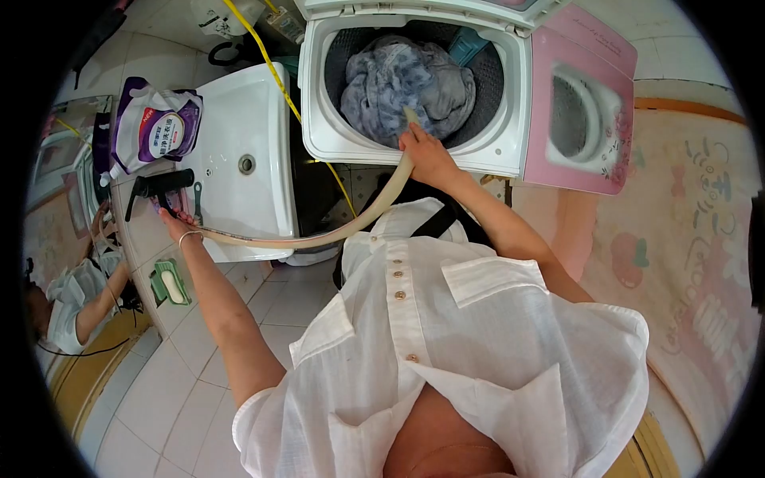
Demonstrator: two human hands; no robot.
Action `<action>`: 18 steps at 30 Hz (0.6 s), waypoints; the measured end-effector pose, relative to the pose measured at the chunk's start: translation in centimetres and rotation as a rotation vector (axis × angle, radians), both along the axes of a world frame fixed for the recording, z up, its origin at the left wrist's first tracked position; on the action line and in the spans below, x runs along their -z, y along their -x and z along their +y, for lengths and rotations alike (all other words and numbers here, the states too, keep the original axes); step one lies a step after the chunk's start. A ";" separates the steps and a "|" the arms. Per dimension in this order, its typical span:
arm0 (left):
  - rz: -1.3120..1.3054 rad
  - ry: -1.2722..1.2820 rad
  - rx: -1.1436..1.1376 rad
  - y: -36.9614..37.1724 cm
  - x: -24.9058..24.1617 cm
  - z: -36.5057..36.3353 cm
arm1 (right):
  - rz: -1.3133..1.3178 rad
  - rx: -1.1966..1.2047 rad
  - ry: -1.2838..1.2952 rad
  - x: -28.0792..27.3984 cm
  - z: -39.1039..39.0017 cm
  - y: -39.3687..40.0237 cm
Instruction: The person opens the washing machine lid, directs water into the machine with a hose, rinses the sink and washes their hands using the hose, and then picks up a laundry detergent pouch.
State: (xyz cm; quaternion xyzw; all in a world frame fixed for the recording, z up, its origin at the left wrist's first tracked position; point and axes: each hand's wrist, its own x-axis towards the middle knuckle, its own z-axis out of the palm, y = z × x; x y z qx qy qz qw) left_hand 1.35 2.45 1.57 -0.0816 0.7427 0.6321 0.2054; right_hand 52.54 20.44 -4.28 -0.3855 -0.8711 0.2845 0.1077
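Observation:
A pale, flexible hose curves from the sink side across to the washing machine. My right hand is closed around the hose near its open end, over the front rim of the tub. The hose end points at wet grey-blue laundry heaped inside the tub. My left hand is at the black faucet, its fingers around the other end of the hose. Exactly how the hose meets the faucet is hidden by the hand.
A white sink stands left of the machine, with a purple-and-white detergent pouch on its far left corner. A green soap dish holds a white bar. A yellow cable runs down between sink and machine. The machine's pink lid section lies right.

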 end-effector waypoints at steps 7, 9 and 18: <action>-0.026 -0.012 0.005 -0.1 -0.1 0.0 | 0.018 -0.007 0.095 -0.7 0.4 -0.3; -0.024 -0.013 0.005 -0.1 -0.1 0.0 | 0.011 -0.011 0.095 -1.0 0.4 -0.4; -0.014 -0.035 0.012 0.2 0.4 -0.2 | -0.015 -0.022 0.046 -1.3 0.4 -0.3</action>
